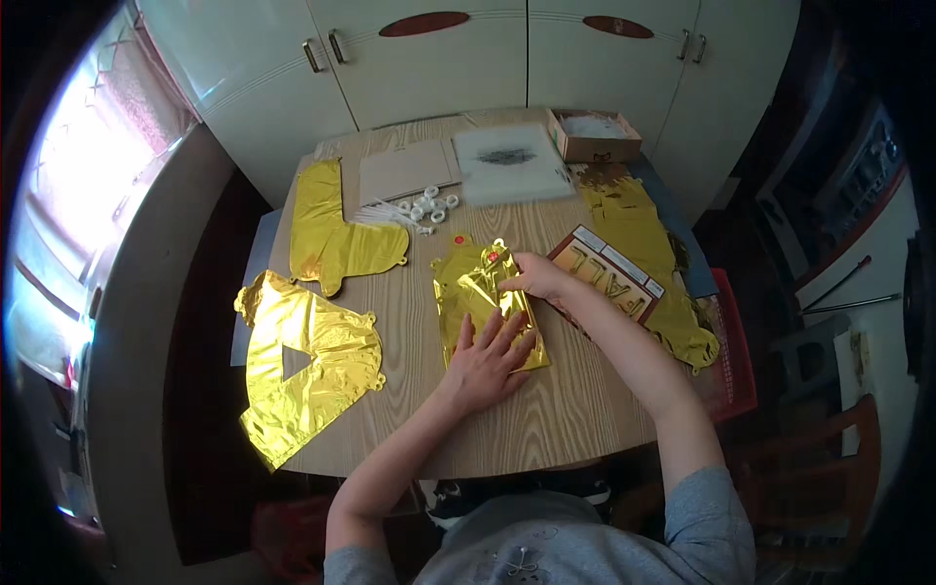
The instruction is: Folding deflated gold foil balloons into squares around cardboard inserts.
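A folded gold foil balloon [458,292] lies in the middle of the table, with small tabs and red dots at its far end. My left hand [480,369] rests flat on its near part, fingers spread. At its far right edge my right hand [535,277] is closed, thumb and fingers pinching the foil. Flat gold foil balloons lie around it: an A-shaped one [341,341] at the near left, a J- or L-shaped one [327,234] at the far left, and a long one [639,244] on the right.
Beyond the hands are white ribbon rolls [429,203], white straws [382,212], a cardboard sheet [405,174], a stack of clear bags [512,166] and an open box [597,146]. A printed card package [606,273] sits right of my right hand. A red basket [733,341] stands beside the table.
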The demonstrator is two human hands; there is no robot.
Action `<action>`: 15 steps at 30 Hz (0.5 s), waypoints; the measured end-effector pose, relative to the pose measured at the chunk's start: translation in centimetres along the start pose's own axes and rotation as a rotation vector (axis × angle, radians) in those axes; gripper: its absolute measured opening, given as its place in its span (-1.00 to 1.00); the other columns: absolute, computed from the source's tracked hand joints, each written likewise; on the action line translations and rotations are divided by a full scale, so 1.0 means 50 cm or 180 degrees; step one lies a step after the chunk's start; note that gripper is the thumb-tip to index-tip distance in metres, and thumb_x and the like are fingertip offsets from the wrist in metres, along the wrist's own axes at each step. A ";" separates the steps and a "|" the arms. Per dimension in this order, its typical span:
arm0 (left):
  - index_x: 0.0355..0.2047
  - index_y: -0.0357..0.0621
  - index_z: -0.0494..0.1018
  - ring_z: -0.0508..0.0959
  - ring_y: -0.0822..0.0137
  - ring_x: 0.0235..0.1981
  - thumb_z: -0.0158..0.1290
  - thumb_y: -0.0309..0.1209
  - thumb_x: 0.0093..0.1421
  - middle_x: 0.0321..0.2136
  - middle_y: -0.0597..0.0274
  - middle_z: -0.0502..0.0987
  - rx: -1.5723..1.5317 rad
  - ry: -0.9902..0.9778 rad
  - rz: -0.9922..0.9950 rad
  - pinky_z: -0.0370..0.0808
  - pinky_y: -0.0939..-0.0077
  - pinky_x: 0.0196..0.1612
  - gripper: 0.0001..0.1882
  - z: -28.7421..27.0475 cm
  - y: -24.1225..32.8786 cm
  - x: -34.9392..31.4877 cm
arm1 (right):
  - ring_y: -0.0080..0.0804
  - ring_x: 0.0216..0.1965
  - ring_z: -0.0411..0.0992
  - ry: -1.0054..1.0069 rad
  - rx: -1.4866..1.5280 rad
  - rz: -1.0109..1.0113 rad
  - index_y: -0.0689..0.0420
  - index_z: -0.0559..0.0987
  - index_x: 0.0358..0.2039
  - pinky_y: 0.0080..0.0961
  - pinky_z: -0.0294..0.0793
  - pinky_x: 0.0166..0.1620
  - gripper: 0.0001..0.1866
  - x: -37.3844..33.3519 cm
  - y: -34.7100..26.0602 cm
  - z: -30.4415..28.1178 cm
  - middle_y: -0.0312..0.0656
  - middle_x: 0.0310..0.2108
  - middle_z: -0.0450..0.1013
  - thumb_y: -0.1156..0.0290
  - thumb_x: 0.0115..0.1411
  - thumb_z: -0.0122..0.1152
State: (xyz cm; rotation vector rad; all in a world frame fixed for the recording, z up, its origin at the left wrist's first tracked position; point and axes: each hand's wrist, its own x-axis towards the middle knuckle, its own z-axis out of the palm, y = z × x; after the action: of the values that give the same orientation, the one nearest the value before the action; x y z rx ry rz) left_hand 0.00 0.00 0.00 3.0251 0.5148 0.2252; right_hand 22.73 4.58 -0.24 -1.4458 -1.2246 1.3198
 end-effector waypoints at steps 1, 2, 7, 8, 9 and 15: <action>0.36 0.14 0.08 -0.15 -0.09 0.42 0.09 0.08 0.14 0.39 0.02 -0.06 -0.0013 0.0052 -0.0022 -0.25 -0.28 0.36 -0.17 -0.011 0.002 -0.006 | -0.47 -0.17 0.49 -0.0037 0.0143 -0.0027 0.24 0.54 -0.05 -0.50 0.46 -0.05 -0.65 -0.004 -0.001 0.001 -0.19 -0.17 0.56 0.53 0.12 0.29; 0.35 0.13 0.10 -0.12 -0.10 0.42 0.08 0.07 0.14 0.39 0.02 -0.05 -0.0027 0.0105 -0.0044 -0.22 -0.29 0.36 -0.19 -0.025 0.004 -0.013 | -0.49 -0.18 0.49 -0.0072 0.0286 -0.0054 0.24 0.54 -0.06 -0.51 0.46 -0.06 -0.67 -0.008 -0.003 0.002 -0.21 -0.17 0.55 0.55 0.12 0.28; 0.33 -0.10 0.06 -0.01 -0.15 0.37 0.29 -0.23 0.00 0.34 -0.09 0.00 -0.0819 0.1193 -0.1009 -0.06 -0.09 0.37 -0.06 -0.079 -0.014 -0.076 | -0.52 -0.21 0.48 -0.0084 0.0532 -0.0051 0.28 0.51 -0.07 -0.55 0.45 -0.07 -0.71 -0.081 -0.052 0.003 -0.25 -0.22 0.54 0.56 0.18 0.23; 0.33 -0.12 0.06 0.00 -0.15 0.37 0.29 -0.23 -0.01 0.34 -0.10 0.01 -0.1098 0.1532 -0.1235 -0.02 -0.04 0.37 -0.06 -0.065 -0.036 -0.094 | -0.52 -0.19 0.48 -0.0132 0.0462 -0.0038 0.29 0.50 -0.06 -0.55 0.45 -0.06 -0.71 -0.101 -0.076 0.009 -0.24 -0.20 0.54 0.56 0.19 0.22; 0.32 -0.15 0.06 0.00 -0.16 0.37 0.29 -0.23 -0.02 0.33 -0.10 0.02 -0.1387 0.1877 -0.1440 0.03 0.01 0.37 -0.05 -0.059 -0.051 -0.109 | -0.52 -0.17 0.48 -0.0157 0.0384 -0.0028 0.29 0.49 -0.05 -0.55 0.45 -0.05 -0.70 -0.124 -0.100 0.012 -0.24 -0.19 0.54 0.56 0.20 0.22; 0.25 -0.23 0.18 0.11 -0.10 0.32 0.33 -0.27 -0.10 0.27 -0.07 0.18 -0.2018 0.0725 -0.1573 0.16 0.11 0.32 -0.09 -0.056 -0.124 -0.120 | -0.53 -0.06 0.46 -0.0418 0.0591 -0.0551 0.30 0.45 0.02 -0.54 0.41 0.07 -0.67 -0.199 -0.137 0.033 -0.23 -0.06 0.51 0.59 0.24 0.16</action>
State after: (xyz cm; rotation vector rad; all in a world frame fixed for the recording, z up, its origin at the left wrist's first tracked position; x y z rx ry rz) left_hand -8.04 3.97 1.43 2.1958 0.9666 0.5732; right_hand 20.33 -3.86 8.25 -1.1127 -1.2457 1.3866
